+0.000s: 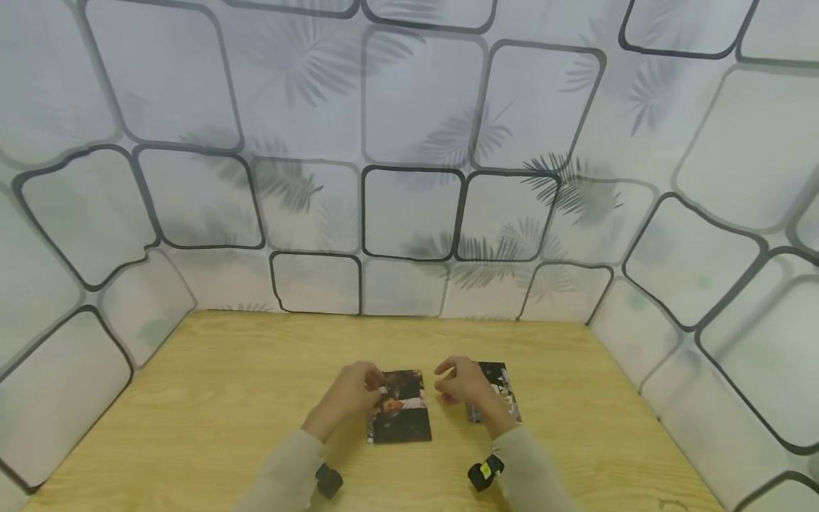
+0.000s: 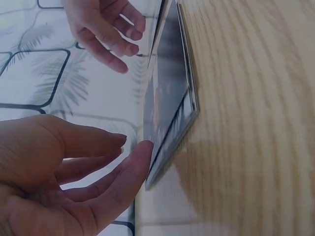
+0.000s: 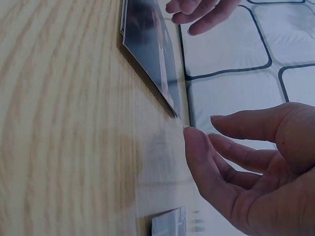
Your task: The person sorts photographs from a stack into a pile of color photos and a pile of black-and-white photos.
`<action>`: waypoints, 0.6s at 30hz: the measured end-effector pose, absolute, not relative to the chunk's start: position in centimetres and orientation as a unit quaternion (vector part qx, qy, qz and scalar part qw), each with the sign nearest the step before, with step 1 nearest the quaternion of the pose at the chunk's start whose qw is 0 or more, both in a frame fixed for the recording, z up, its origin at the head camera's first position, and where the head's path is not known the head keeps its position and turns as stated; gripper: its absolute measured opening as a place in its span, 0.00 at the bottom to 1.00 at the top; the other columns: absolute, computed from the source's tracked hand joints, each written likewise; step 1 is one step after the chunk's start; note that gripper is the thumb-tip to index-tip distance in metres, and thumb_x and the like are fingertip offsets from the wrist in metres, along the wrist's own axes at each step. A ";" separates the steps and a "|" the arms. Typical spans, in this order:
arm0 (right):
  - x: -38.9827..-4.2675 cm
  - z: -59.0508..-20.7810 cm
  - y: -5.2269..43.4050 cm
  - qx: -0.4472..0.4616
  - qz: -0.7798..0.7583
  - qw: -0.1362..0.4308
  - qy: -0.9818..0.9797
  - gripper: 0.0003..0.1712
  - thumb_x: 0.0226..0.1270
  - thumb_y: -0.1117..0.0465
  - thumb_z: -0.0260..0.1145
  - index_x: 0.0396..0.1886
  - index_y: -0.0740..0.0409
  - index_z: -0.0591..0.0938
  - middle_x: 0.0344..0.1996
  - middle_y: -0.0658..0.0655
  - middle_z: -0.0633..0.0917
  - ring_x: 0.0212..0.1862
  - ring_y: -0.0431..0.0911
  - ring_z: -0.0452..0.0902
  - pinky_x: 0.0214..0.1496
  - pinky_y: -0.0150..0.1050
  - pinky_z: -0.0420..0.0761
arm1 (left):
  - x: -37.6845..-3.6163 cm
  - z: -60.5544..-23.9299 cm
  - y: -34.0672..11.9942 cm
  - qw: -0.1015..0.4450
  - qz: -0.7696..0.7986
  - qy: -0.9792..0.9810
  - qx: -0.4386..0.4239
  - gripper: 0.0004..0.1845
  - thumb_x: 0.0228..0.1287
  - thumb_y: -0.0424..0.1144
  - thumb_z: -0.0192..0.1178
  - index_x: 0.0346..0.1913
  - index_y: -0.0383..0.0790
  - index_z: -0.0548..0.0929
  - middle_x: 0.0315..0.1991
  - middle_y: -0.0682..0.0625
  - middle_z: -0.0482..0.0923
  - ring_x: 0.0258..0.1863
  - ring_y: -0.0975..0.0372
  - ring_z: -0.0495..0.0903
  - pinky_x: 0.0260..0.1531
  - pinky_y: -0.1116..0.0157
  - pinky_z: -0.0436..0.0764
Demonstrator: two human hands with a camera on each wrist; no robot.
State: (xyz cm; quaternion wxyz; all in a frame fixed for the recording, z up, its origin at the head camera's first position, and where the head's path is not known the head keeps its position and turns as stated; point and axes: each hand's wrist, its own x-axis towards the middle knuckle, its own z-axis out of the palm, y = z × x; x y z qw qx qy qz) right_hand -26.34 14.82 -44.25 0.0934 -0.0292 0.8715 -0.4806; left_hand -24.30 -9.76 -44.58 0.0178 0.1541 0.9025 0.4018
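Observation:
A small stack of printed photos [image 1: 402, 427] lies on the table between the two hands, its top picture dark with a person in light clothing. In the left wrist view the top photo [image 2: 170, 73] sits slightly askew on what is under it. My left hand [image 1: 354, 387] is at the stack's left side, one fingertip right at the edge, thumb and fingers apart. To the right of the stack, my right hand [image 1: 463, 380] has loosely bent fingers around nothing. It partly hides a second dark picture [image 1: 494, 371] beneath it, whose corner [image 3: 170, 223] shows in the right wrist view.
The light wooden table [image 1: 256, 398] meets patterned walls [image 1: 409, 213] at the back and on both sides. Black wrist devices, one on the left [image 1: 329, 481] and another on the right [image 1: 484, 473], sit by the sleeves.

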 end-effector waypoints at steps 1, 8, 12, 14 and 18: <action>-26.3 -44.4 14.7 -0.030 -0.482 0.095 0.870 0.17 0.66 0.71 0.67 0.54 0.71 0.82 0.36 0.65 0.87 0.29 0.48 0.85 0.35 0.44 0.92 | -24.2 -44.7 -10.0 0.020 0.408 0.901 0.149 0.12 0.60 0.25 0.66 0.47 0.29 0.83 0.41 0.39 0.83 0.38 0.55 0.83 0.37 0.59 0.89; -26.5 -45.1 13.9 -0.041 -0.479 0.092 0.872 0.16 0.63 0.73 0.67 0.51 0.71 0.82 0.31 0.63 0.87 0.26 0.46 0.84 0.31 0.42 0.91 | -24.1 -45.0 -10.8 0.035 0.427 0.894 0.130 0.13 0.60 0.25 0.66 0.48 0.29 0.83 0.40 0.38 0.84 0.30 0.60 0.84 0.30 0.66 0.88; -26.6 -45.7 13.8 -0.046 -0.469 0.087 0.878 0.15 0.63 0.73 0.66 0.50 0.70 0.82 0.30 0.62 0.87 0.25 0.45 0.83 0.29 0.40 0.90 | -24.2 -45.0 -10.8 0.037 0.422 0.897 0.126 0.13 0.60 0.26 0.68 0.48 0.30 0.84 0.40 0.39 0.85 0.33 0.58 0.84 0.33 0.63 0.89; -26.7 -46.0 13.7 -0.049 -0.471 0.091 0.876 0.15 0.63 0.73 0.66 0.50 0.71 0.82 0.30 0.62 0.86 0.25 0.45 0.83 0.29 0.41 0.90 | -24.3 -45.1 -10.8 0.041 0.423 0.897 0.122 0.13 0.60 0.26 0.68 0.48 0.31 0.84 0.40 0.39 0.85 0.34 0.57 0.85 0.34 0.62 0.90; -26.8 -46.3 13.5 -0.044 -0.493 0.111 0.862 0.16 0.63 0.75 0.65 0.51 0.72 0.81 0.30 0.63 0.85 0.26 0.46 0.81 0.28 0.41 0.90 | -24.4 -45.1 -10.9 0.061 0.445 0.887 0.109 0.14 0.61 0.26 0.67 0.50 0.30 0.83 0.41 0.38 0.85 0.34 0.58 0.85 0.31 0.64 0.90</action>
